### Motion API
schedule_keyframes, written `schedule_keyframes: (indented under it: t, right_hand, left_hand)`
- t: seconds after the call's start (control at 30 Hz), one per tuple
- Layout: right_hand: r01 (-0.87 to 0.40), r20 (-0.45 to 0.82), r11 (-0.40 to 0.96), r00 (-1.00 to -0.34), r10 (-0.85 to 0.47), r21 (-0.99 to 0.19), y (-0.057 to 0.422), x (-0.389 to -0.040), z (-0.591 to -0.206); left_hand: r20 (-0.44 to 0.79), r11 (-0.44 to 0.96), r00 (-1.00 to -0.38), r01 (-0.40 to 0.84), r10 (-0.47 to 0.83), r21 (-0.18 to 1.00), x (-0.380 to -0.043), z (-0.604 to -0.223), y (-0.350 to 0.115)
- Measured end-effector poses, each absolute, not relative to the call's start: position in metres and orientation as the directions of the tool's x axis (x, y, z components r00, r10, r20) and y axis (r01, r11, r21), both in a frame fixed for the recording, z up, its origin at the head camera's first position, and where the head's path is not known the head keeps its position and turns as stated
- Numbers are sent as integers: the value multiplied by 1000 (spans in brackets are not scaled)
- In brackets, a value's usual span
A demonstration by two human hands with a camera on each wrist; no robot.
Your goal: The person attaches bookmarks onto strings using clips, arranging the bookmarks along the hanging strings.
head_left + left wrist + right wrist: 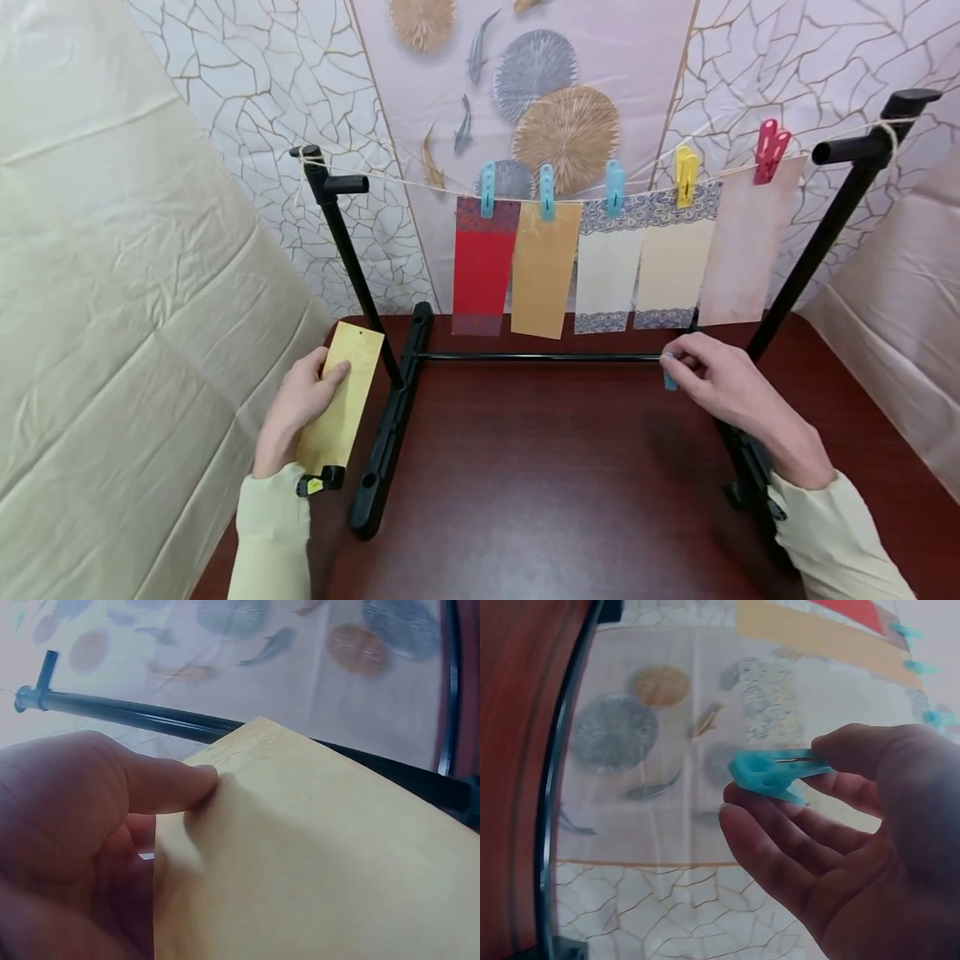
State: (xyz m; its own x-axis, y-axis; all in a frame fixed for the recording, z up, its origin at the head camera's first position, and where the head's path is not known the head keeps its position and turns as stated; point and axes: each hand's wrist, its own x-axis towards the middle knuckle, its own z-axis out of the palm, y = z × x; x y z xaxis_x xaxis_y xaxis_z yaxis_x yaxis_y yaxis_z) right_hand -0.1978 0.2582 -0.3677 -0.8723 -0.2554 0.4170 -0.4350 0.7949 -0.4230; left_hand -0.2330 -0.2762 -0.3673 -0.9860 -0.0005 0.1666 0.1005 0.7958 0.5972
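My left hand (306, 396) pinches a yellow card (348, 375) between thumb and fingers, beside the rack's left post. The card has a small hole near its top edge, and the left wrist view shows faint leaf-like marks by one corner of the card (322, 847). On the other side, my right hand (723, 383) holds a light blue clothespin (772, 774) between thumb and fingers, below the hanging cards and near the right post. Above, a string (412, 183) carries a red card (483, 283), an orange card (543, 283), a white card (606, 275), a cream card (673, 271) and a pink card (750, 250).
A black rack (348, 250) with two posts, feet and a low crossbar (540, 357) stands on the dark red table (540, 483). Blue, yellow and red clothespins (770, 152) grip the cards on the string. Pale quilted panels (135, 292) flank both sides.
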Motion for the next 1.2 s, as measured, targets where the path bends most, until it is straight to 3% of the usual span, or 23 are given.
schedule_keyframes:
  t: [0.2, 0.53, 0.93, 1.2]
  right_hand:
    - [-510, 480, 778, -821, -311, -368, 251, -201, -353]
    - [-564, 520, 751, -780, -347, -344, 238, -203, -333]
    - [-682, 599, 677, -673, -433, -278, 219, -207, -311]
    - [-702, 583, 638, -674, -454, -315, 199, -210, -287]
  left_hand:
    - [240, 719, -971, 172, 7, 674, -235, -361, -261]
    - [416, 707, -905, 350, 87, 615, -234, -348, -228]
    - [464, 707, -876, 412, 132, 575, -244, -329, -203]
    - [502, 686, -857, 435, 117, 583, -245, -313, -191]
